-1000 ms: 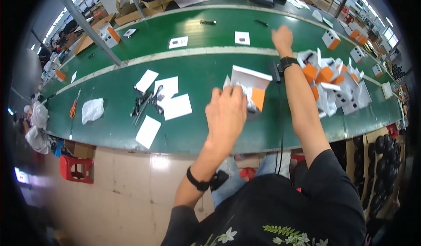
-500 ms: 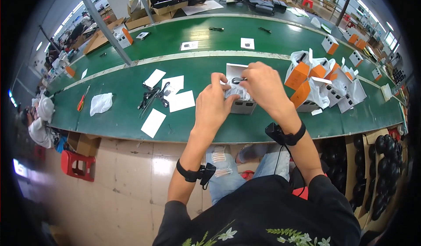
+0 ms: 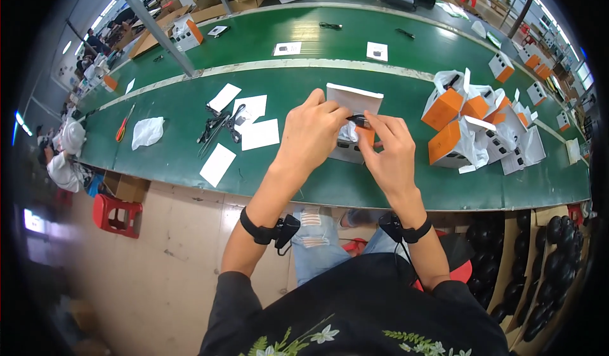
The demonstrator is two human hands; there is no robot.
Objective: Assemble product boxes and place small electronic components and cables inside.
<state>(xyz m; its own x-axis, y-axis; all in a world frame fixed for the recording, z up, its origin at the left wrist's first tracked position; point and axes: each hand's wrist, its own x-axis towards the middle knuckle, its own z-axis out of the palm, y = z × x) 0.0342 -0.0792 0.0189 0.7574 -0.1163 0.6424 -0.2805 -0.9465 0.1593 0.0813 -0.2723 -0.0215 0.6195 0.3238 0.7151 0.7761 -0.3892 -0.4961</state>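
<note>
Right hand (image 3: 389, 145) is pinching black cable (image 3: 359, 121) between thumb and fingers, right at mouth of open box (image 3: 347, 154) — box is sitting on green bench (image 3: 298, 192), white lid (image 3: 354, 97) standing up behind. Left hand (image 3: 313, 131) is curling fingers over box's left side, close to cable; can't tell if they're gripping it, tbh. Left of box, white cards (image 3: 260, 135) are lying around dark cable bundle (image 3: 213, 128) — farther left, white plastic bag (image 3: 148, 132). Right of box, orange-and-white boxes (image 3: 445, 143) are crowding together.

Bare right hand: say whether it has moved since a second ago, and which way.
Yes: the bare right hand has come nearer, from reaching over the long, pale, flat divider strip to its near side.
</note>
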